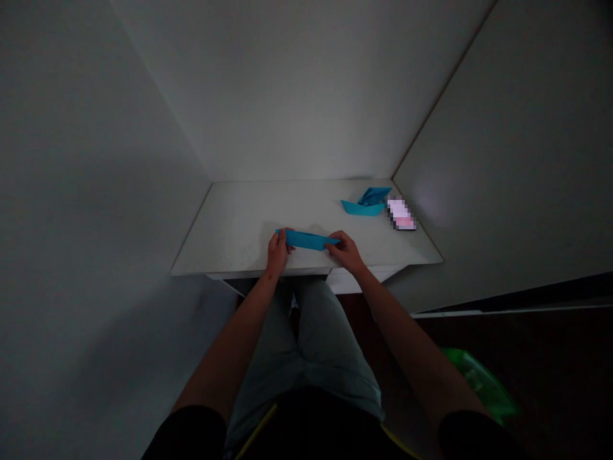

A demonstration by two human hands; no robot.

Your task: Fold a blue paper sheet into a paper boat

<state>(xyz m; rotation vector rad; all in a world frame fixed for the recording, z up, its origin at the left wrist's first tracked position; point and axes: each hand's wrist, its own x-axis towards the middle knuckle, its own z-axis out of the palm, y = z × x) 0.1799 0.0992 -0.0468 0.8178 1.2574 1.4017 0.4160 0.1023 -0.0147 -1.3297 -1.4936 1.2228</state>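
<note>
Between my two hands is a folded blue paper boat [308,241], long and narrow with pointed ends, held just above the front part of the white table. My left hand [278,250] pinches its left end, thumb on the near face. At the other end, the fingers of my right hand [345,249] grip the right tip. Farther back on the right, two more blue folded paper boats rest on the tabletop: a front boat [363,209] and a rear boat [375,195] tilted against it.
A phone [401,213], its lit screen pixelated, lies at the right of the white table [239,217]. Walls close in the table at the back, left and right. A green plastic bag [481,383] is on the dark floor at lower right.
</note>
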